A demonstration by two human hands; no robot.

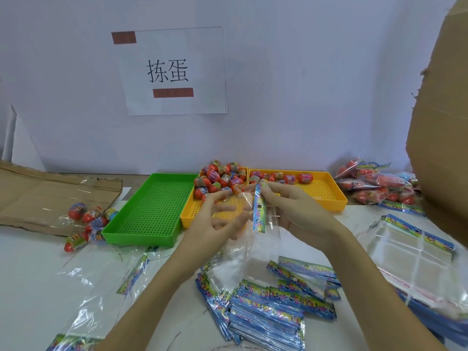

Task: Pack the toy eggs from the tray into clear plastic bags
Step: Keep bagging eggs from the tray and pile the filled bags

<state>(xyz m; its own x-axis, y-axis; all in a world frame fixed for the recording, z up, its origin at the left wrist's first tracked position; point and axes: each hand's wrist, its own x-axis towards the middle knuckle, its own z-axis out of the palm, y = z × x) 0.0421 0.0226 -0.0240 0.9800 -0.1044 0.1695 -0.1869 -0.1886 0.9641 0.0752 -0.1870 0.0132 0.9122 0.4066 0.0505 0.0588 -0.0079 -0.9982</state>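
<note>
**Both hands on one clear bag, mid-table, trays right behind**

So the right hand (pixel 291 211) pinches the printed header strip (pixel 259 209) of a clear plastic bag (pixel 243 252), thumb and fingertips closed on the top end of the strip, holding it upright. The left hand (pixel 220 221) is at the bag's other side with fingers loosely curled and a bit spread; it looks like they're working the film, but the plastic is see-through and blurry there, so I can't tell whether they actually grip it. The bag hangs down from the hands toward the tabletop (pixel 33 274).

The toy eggs (pixel 220 178) are heaped at the far end of the middle yellow tray (pixel 187 216), just behind the hands, and a few more eggs (pixel 281 177) sit along the far edge of the second yellow tray (pixel 339 198) to its right. A green tray (pixel 149 211) touches the middle tray's left side.

Room-wise it's tight. Near the front edge, a pile of flat bags (pixel 273 310) lies right under the forearms. A banded stack of bags (pixel 415 254) takes up the right edge, with filled bags (pixel 377 183) in the far right corner next to a cardboard box (pixel 440 110). At the left edge a flattened cardboard sheet (pixel 38 193) carries loose eggs (pixel 88 216) in plastic, and more clear film (pixel 83 300) sprawls toward the front left corner.

A paper sign (pixel 174 72) is taped to the back wall.
</note>
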